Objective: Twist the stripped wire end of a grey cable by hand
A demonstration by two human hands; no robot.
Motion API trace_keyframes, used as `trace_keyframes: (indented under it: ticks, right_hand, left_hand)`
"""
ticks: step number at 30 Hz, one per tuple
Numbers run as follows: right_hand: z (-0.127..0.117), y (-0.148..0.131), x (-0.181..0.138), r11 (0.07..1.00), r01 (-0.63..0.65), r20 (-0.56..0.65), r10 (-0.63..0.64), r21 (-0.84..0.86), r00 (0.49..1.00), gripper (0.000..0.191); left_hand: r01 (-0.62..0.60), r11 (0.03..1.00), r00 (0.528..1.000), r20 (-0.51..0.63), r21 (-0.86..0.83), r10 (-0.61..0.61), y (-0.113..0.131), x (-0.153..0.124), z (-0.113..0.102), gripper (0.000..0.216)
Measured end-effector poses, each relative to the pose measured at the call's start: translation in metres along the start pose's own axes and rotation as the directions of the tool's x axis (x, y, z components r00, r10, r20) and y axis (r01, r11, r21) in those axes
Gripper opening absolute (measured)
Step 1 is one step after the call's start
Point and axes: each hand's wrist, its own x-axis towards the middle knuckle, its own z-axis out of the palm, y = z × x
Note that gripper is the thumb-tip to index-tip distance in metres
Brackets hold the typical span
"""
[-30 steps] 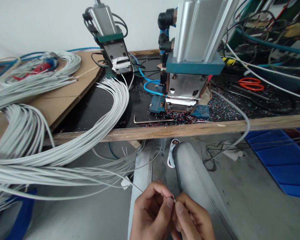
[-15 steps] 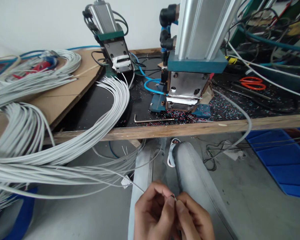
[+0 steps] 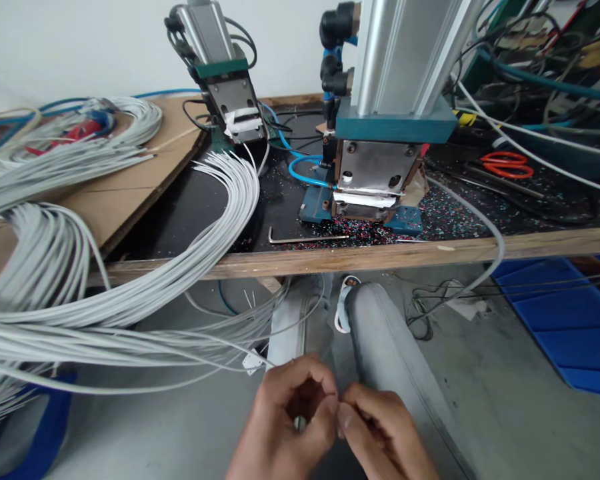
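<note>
My left hand [image 3: 287, 427] and my right hand [image 3: 380, 433] meet low in the view, above my lap in grey jeans [image 3: 385, 340]. Both pinch the end of one thin white cable [image 3: 230, 343] that runs in from the left; the tip sits between the fingertips and is mostly hidden. A large bundle of white cables [image 3: 130, 293] hangs over the bench edge [image 3: 330, 257] to my left. On the bench ahead stand two pneumatic press machines, a near one [image 3: 385, 133] and a smaller one [image 3: 230, 87].
A hex key [image 3: 305, 238] lies near the bench's front edge among coloured insulation scraps. Orange scissors [image 3: 507, 165] rest at the right among tangled cables. Cardboard [image 3: 125, 193] with more cable coils covers the left. Blue bins [image 3: 570, 320] stand on the floor at right.
Both hands have shifted slightly left and up, and the fingers have closed over the cable tip, so its coloured end no longer shows. The view moved a little.
</note>
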Motion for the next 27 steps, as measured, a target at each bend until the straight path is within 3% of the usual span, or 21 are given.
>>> trace_keyframes:
  ticks: [2,4,5,9,11,13,18,22,25,27]
  right_hand:
    - [-0.012,-0.004,0.003,0.995,0.011,0.125,0.002,-0.101,0.992,0.029]
    - [-0.021,-0.008,0.007,0.980,0.027,0.239,0.022,-0.198,0.971,0.021]
    - [-0.024,-0.009,0.009,0.972,0.053,0.265,0.011,-0.230,0.964,0.021]
    - [-0.026,-0.010,0.015,0.962,0.171,0.236,-0.119,-0.212,0.964,0.036]
    - [-0.025,-0.008,0.016,0.957,0.209,0.258,-0.153,-0.203,0.954,0.034]
    - [-0.025,-0.006,0.015,0.945,0.220,0.318,-0.137,-0.241,0.938,0.030]
    - [-0.028,-0.009,0.012,0.907,0.170,0.391,-0.006,-0.385,0.920,0.031]
    - [-0.032,-0.013,0.012,0.871,0.180,0.413,0.029,-0.458,0.910,0.023]
    - [-0.031,-0.014,0.014,0.857,0.193,0.422,0.032,-0.479,0.906,0.018]
    - [-0.026,-0.013,0.015,0.895,0.212,0.358,-0.064,-0.393,0.932,0.029]
  left_hand:
    - [0.008,0.977,0.985,0.169,0.211,-0.045,0.002,0.004,-0.013,0.010]
    - [0.012,0.947,0.956,0.274,0.320,-0.104,0.003,0.006,-0.017,0.011]
    - [0.019,0.946,0.957,0.267,0.324,-0.111,0.003,0.006,-0.016,0.011]
    - [0.076,0.987,0.994,0.064,0.139,-0.086,-0.001,0.001,-0.006,0.010]
    - [0.090,0.988,0.991,0.088,0.129,-0.102,-0.004,-0.002,-0.007,0.010]
    - [0.038,0.977,0.982,0.175,0.211,-0.076,-0.005,-0.003,-0.012,0.011]
    - [-0.260,0.861,0.929,0.355,0.437,0.101,0.003,-0.002,-0.032,0.019]
    - [-0.390,0.751,0.860,0.503,0.533,0.089,0.009,0.002,-0.041,0.017]
    - [-0.403,0.734,0.852,0.517,0.547,0.082,0.001,0.002,-0.036,0.016]
    - [-0.394,0.779,0.894,0.399,0.487,0.203,-0.010,-0.001,-0.024,0.018]
